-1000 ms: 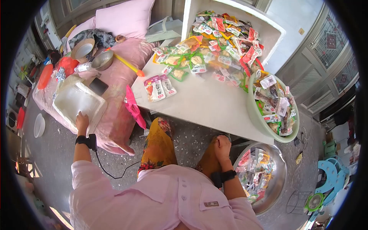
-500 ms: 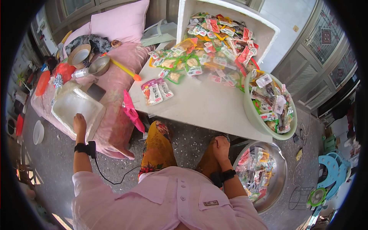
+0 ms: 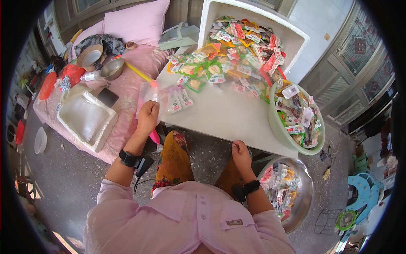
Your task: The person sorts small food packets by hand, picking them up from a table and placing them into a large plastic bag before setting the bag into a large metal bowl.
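Note:
My left hand [image 3: 148, 116] is closed on a clear plastic bag [image 3: 148, 91], raised at the left edge of the table [image 3: 224, 114]. The see-through bag partly covers two white-and-purple snack packets [image 3: 177, 99] lying flat there. At the table's front edge, above my right thigh, is my right hand [image 3: 242, 154]. Its fingers are curled in, and I cannot make out anything in them. Beyond the packets, a heap of small sealed food packets [image 3: 211, 70] spills out of a tipped white foam box [image 3: 296, 31].
A green basin [image 3: 275, 127] of packets stands at the table's right corner. A metal basin [image 3: 306, 186] with more packets is on the floor. To the left, a pink-covered bed [image 3: 131, 89] bears a white foam tray [image 3: 110, 122], a metal bowl [image 3: 112, 70] and a pink pillow [image 3: 135, 23].
My left hand has moved right from the foam tray to the table's left edge and now carries the clear bag. My right hand has lifted slightly off my thigh area toward the table edge.

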The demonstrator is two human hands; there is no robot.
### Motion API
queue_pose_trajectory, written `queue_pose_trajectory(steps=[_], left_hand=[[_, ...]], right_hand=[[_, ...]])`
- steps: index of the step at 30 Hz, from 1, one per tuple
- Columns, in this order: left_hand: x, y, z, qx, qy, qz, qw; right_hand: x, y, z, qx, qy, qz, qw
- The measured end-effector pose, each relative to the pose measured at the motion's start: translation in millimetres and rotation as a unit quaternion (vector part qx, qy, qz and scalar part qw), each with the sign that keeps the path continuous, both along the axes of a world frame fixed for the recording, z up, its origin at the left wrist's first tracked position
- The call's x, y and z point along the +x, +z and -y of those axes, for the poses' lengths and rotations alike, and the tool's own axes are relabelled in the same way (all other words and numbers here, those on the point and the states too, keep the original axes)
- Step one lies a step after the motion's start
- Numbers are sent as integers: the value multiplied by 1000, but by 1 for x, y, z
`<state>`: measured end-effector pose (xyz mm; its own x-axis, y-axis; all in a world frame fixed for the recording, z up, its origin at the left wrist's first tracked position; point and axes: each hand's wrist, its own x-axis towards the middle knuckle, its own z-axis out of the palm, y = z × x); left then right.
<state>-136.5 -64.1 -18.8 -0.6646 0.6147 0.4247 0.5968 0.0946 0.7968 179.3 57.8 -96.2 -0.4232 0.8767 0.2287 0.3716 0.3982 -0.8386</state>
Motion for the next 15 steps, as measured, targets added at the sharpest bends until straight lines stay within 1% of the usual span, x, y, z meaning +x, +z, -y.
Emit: queue_pose_trajectory(steps=[3, 4, 5, 6, 8, 10, 11, 12, 13, 14, 15], left_hand=[[37, -19, -26, 7, -67, 11, 998], [48, -24, -33, 1, -85, 36, 996], [57, -30, -38, -7, -103, 60, 993], [64, -42, -43, -13, -112, 68, 991], [81, -49, -47, -30, -121, 122, 985], [93, -50, -48, -52, -129, 159, 977], [97, -52, -48, -47, -135, 162, 976], [101, -54, -48, -43, -141, 164, 975], [104, -54, -48, -39, -147, 166, 974], [106, -53, -46, -23, -149, 142, 978], [108, -49, -44, -1, -132, 54, 990]], right_hand=[[-29, -17, -17, -44, 45, -106, 992], [-41, -9, -16, -145, 54, -143, 977], [-52, 1, -12, -246, 62, -179, 951], [-62, 9, -9, -313, 63, -199, 927], [-79, 21, -5, -439, 68, -237, 864], [-89, 10, -9, -505, 122, -303, 799], [-93, 5, -11, -536, 150, -334, 761], [-95, 3, -10, -530, 150, -358, 754], [-96, 2, -10, -512, 142, -360, 767], [-94, 0, -10, -493, 133, -362, 779], [-92, -1, -10, -475, 123, -364, 792]])
